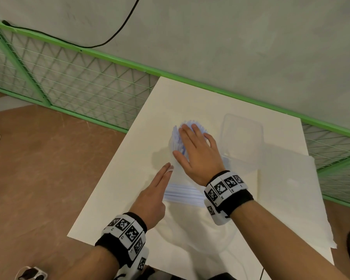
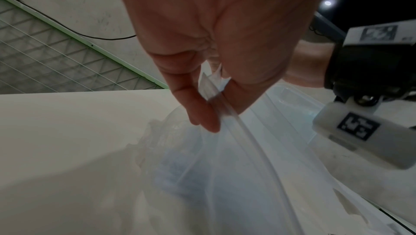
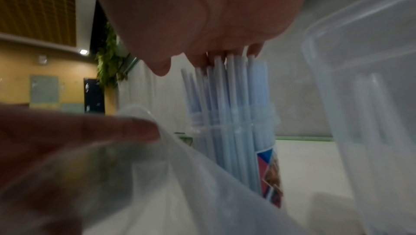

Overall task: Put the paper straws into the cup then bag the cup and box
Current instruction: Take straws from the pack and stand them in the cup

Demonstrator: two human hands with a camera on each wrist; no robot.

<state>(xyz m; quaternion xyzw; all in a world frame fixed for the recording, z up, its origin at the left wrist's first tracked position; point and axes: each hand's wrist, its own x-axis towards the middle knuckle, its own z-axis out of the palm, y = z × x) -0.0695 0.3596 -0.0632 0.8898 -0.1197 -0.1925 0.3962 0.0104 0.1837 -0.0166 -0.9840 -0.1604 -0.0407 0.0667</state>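
Pale blue paper straws [image 1: 177, 136] stand upright in a clear cup [image 3: 268, 167] with a coloured label, near the middle of the white table [image 1: 119, 199]. My right hand [image 1: 196, 150] lies flat on the straw tops [image 3: 234, 82], fingers straight and spread. A clear plastic box [image 1: 242, 136] stands just right of the cup, also in the right wrist view [image 3: 371, 96]. A clear zip bag [image 1: 190, 229] lies crumpled toward me. My left hand [image 1: 158, 190] pinches its mouth strip [image 2: 211, 92] between thumb and fingers, beside the cup. Pale stripes like straws [image 1: 182, 196] show between my wrists.
A white sheet [image 1: 291, 199] overhangs the table's right side. A green mesh fence [image 1: 69, 87] runs behind the table under a grey wall with a black cable [image 1: 109, 39]. Brown floor [image 1: 38, 168] lies off the table's left edge.
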